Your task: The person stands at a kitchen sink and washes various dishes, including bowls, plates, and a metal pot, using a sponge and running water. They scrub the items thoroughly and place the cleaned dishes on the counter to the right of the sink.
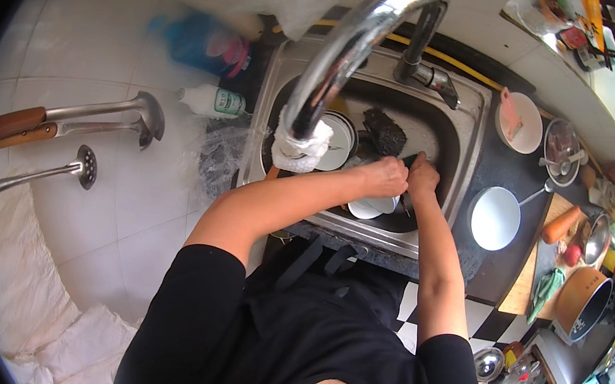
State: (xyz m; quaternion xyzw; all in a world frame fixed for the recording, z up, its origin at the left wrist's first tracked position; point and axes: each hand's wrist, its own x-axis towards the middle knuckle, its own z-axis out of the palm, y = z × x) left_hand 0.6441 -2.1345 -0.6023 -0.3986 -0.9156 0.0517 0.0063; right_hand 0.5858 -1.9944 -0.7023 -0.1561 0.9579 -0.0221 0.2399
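Observation:
Both my hands are together over the right part of the stainless steel sink [470, 153]. My left hand [386, 177] is curled, its fingers against my right hand; what it grips is hidden. My right hand [423, 177] bends round the end of a small dark item [411, 159], too little of which shows to name. Beneath them lies a white bowl [365, 209]. Just beyond the hands is a dark, rough-looking clump [385, 132] on the sink floor. Stacked white dishes [337, 141] stand at the sink's left, partly behind the faucet spout, whose end is wrapped in white cloth [301, 148].
The chrome faucet [360, 33] arches over the sink. Left are a white bottle [212, 100] and a blue container [205, 44]. Right stand a white bowl [519, 122], a white pan [494, 219], a cutting board [519, 284] with a carrot [561, 224], and a pot [582, 303].

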